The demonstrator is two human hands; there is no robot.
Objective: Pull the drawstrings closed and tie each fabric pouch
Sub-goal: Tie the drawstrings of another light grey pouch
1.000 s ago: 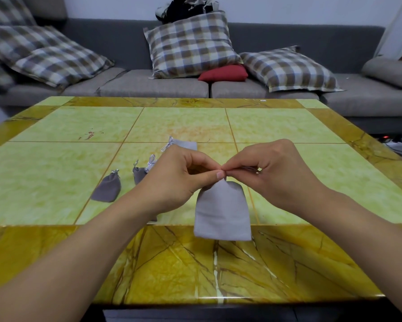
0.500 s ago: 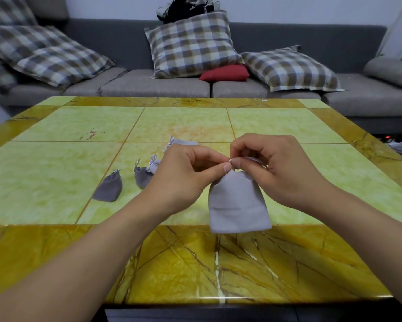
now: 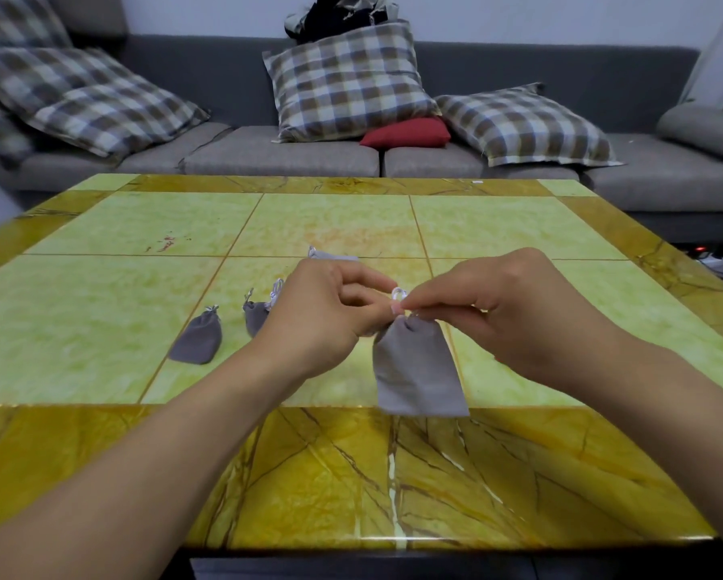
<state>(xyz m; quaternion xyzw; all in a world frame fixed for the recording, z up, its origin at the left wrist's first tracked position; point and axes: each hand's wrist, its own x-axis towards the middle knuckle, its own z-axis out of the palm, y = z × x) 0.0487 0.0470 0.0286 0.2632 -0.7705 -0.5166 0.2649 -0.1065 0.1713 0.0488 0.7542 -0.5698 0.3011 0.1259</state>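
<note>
Grey pouch (image 3: 418,370) below both pinching hands

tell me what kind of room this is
Most likely a home living room. A long grey sofa with plaid cushions and a red pillow runs behind a low yellow-green stone-topped table, where a person works on small grey fabric pouches.
</note>
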